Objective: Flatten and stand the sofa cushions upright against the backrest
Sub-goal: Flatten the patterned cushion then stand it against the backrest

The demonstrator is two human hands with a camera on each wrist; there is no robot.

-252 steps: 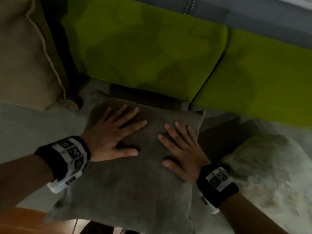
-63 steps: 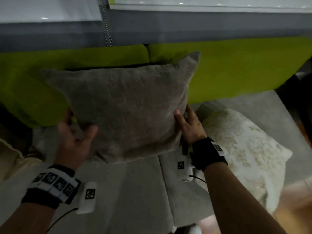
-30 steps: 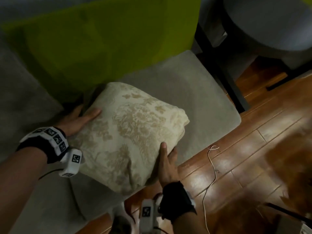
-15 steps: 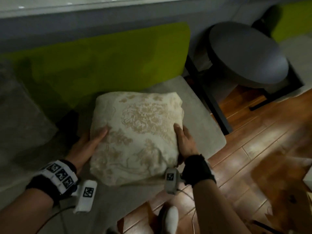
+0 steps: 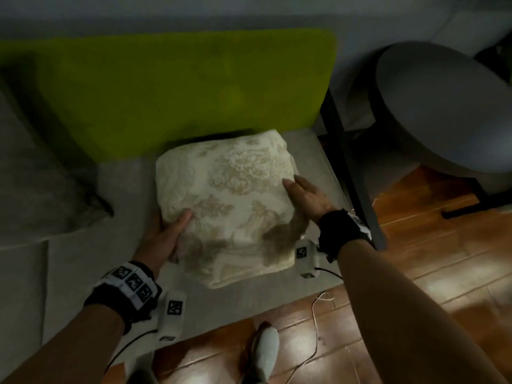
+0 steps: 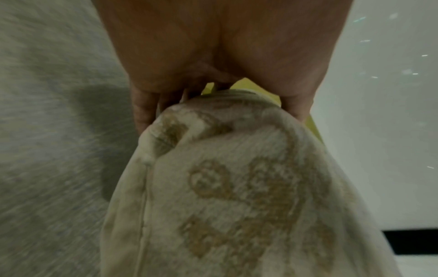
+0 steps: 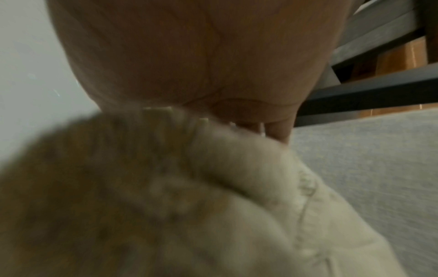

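A cream floral cushion (image 5: 230, 195) lies flat on the grey sofa seat (image 5: 110, 259), its far edge close to the green backrest (image 5: 180, 87). My left hand (image 5: 166, 234) grips its near-left edge, thumb on top and fingers underneath. My right hand (image 5: 307, 195) holds its right edge, thumb on the top face and fingers down the side. In the left wrist view the cushion (image 6: 237, 187) bulges between thumb and fingers. The right wrist view shows the cushion (image 7: 189, 206) blurred against the palm. A grey cushion (image 5: 41, 176) leans on the backrest at the left.
A round grey table (image 5: 443, 106) stands to the right of the sofa, beyond a black frame bar (image 5: 352, 173). The wooden floor (image 5: 415, 273) lies in front, with a thin white cable (image 5: 318, 306) trailing on it. A light shoe (image 5: 266, 347) is by the seat's front edge.
Two seconds ago both hands held the grey cushion against the backrest; they now hold the cream one. Over the last second it has turned square to the backrest.
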